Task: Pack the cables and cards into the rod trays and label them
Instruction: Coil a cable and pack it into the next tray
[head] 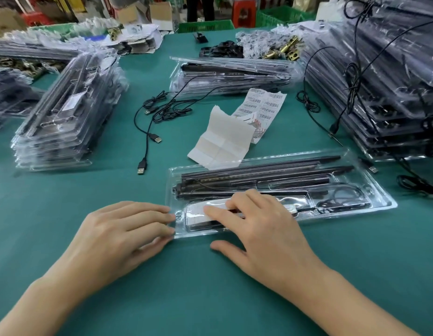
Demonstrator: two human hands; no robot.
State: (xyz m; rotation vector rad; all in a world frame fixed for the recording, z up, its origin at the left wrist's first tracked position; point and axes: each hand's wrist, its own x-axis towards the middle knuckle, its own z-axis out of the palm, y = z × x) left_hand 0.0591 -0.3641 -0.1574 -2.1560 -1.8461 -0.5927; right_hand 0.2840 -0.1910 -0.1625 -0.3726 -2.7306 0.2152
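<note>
on the green table mat (205,292), a clear plastic tray of black rods (380,201). touching its left edge with the left hand (118,236), fingers straight. pressing the right hand (261,229) flat on the white card (195,218) in its near compartment; coiled black cable (341,197) at the right end.

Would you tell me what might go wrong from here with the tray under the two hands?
1. The left hand only touches the tray at its end while the right hand presses over the card, so the tray may slide on the mat.
2. The curled backing paper reaches the tray's far edge and could get caught.
3. The coiled cable might spring out.
</note>
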